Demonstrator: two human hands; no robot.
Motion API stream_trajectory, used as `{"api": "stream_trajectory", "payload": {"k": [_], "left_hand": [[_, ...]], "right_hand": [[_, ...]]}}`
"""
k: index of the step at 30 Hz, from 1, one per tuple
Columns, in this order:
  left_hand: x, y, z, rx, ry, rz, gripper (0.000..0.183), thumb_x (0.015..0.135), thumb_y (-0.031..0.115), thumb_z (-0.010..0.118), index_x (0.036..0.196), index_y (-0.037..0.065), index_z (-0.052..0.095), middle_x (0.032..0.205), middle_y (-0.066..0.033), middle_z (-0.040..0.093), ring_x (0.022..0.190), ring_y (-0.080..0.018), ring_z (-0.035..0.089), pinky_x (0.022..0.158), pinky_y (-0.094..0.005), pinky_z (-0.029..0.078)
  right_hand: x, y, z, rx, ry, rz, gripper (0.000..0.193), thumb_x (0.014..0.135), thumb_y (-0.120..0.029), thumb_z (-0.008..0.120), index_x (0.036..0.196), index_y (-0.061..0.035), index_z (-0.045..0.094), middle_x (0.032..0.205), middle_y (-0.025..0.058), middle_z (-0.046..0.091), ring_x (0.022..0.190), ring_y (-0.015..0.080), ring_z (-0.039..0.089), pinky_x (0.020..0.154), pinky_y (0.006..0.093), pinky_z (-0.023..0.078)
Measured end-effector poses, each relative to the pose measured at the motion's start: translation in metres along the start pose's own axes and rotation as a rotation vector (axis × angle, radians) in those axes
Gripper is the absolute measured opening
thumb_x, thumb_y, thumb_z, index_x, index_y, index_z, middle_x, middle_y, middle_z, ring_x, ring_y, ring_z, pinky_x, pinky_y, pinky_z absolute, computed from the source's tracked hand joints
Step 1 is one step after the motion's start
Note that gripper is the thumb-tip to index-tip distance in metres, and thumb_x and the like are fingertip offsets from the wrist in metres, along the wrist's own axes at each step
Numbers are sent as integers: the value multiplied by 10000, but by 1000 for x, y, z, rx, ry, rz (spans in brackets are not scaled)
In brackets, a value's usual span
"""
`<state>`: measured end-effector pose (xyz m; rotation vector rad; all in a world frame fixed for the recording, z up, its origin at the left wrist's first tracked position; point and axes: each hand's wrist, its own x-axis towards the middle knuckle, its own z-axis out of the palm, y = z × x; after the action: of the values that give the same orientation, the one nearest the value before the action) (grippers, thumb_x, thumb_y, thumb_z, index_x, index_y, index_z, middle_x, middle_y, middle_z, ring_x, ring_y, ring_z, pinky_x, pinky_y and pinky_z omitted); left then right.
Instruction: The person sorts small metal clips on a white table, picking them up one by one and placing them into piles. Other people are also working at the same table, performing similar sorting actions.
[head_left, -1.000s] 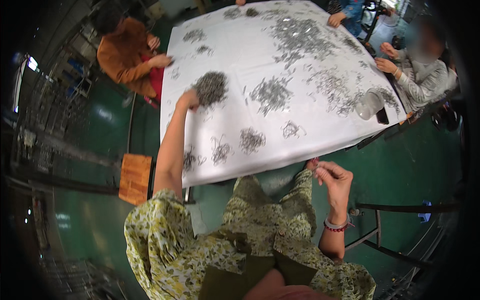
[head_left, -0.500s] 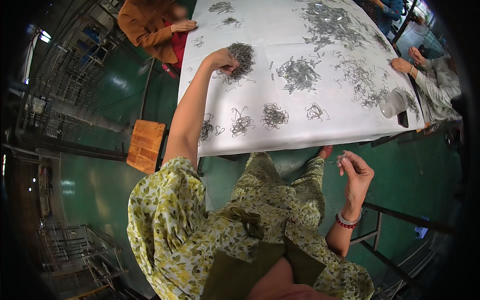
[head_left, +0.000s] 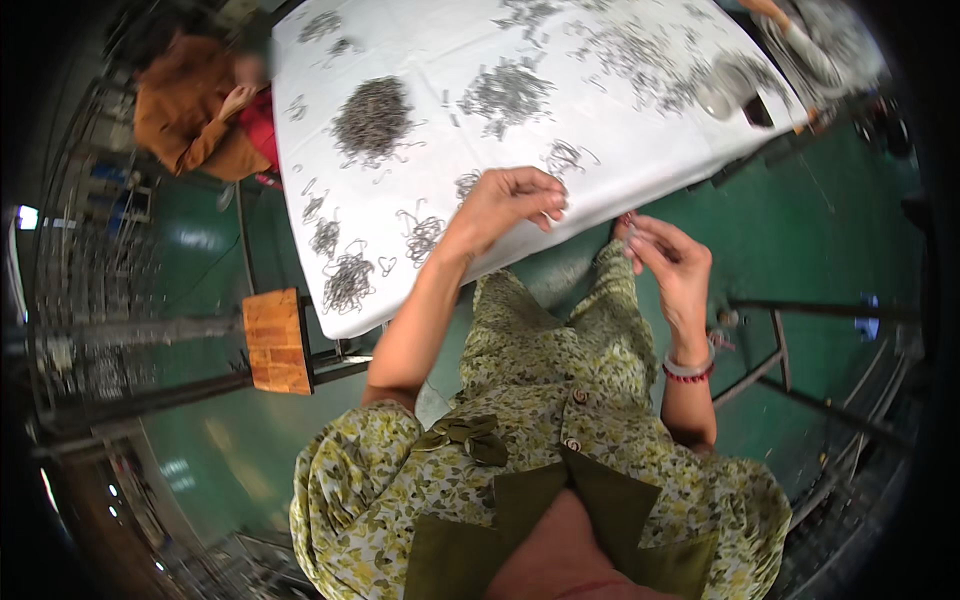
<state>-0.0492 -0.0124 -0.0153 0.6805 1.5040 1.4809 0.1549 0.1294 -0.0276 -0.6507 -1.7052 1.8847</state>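
My left hand [head_left: 508,207] is over the near edge of the white table, thumb and fingertips pinched together; anything between them is too small to make out. Off the table's edge to its right, my right hand [head_left: 675,262] pinches a small greyish, see-through piece [head_left: 630,234]. Beyond my left hand lies a dense dark pile of bent wire hooks [head_left: 373,120]. Smaller heaps of wire hooks [head_left: 424,237] lie to its left, and one heap is partly hidden behind it. Farther back spreads a pile of small grey pieces [head_left: 508,95].
A clear plastic jar [head_left: 725,90] and a dark flat object [head_left: 757,111] lie near the table's right corner. At the left, a person in brown [head_left: 200,105] sits by the table. A wooden stool [head_left: 277,342] stands at the near left, and another person's arm [head_left: 785,25] shows at far right.
My left hand has left the dark hook pile and come back toward my right hand. The view has turned, shifting the table. My right hand still pinches its small piece.
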Motion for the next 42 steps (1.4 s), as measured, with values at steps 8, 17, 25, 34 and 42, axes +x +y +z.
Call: {"api": "stream_trajectory", "payload": {"k": [8, 17, 25, 34, 42], "left_hand": [[-1, -27, 67, -152, -9, 94, 109, 844, 132, 698, 888, 34, 682, 924, -16, 649, 905, -91, 562, 840, -257, 437], [-11, -33, 79, -5, 136, 264, 159, 907, 101, 607, 1017, -14, 607, 971, -58, 664, 912, -107, 600, 842, -268, 483], [-20, -27, 75, 114, 257, 307, 103, 897, 80, 612, 963, 1, 597, 952, -83, 687, 931, -128, 620, 847, -286, 491], [-26, -32, 64, 182, 335, 347, 110, 881, 63, 623, 971, -1, 631, 931, -91, 691, 890, -138, 643, 802, -279, 496], [-25, -39, 57, 55, 322, 338, 72, 859, -23, 618, 931, -18, 614, 951, -96, 662, 920, -142, 603, 847, -278, 469]], "right_hand": [[0, 18, 7, 116, 58, -51, 236, 822, 30, 662, 1053, 75, 643, 822, 93, 675, 671, 91, 599, 569, 206, 481], [-5, 14, 23, -131, 133, -128, 240, 811, 46, 659, 1046, 7, 680, 856, 64, 677, 648, 56, 575, 548, 181, 449], [83, 1, 27, -330, -16, -196, 167, 864, -85, 624, 982, 14, 689, 836, 93, 685, 723, 109, 613, 620, 235, 463], [225, 119, 82, -1253, -216, -664, 98, 684, 33, 558, 722, 63, 644, 856, 213, 600, 849, 350, 567, 734, 395, 517], [185, 57, 68, -736, -224, -383, 100, 747, 5, 618, 821, 59, 659, 790, 154, 646, 761, 247, 606, 708, 324, 509]]}}
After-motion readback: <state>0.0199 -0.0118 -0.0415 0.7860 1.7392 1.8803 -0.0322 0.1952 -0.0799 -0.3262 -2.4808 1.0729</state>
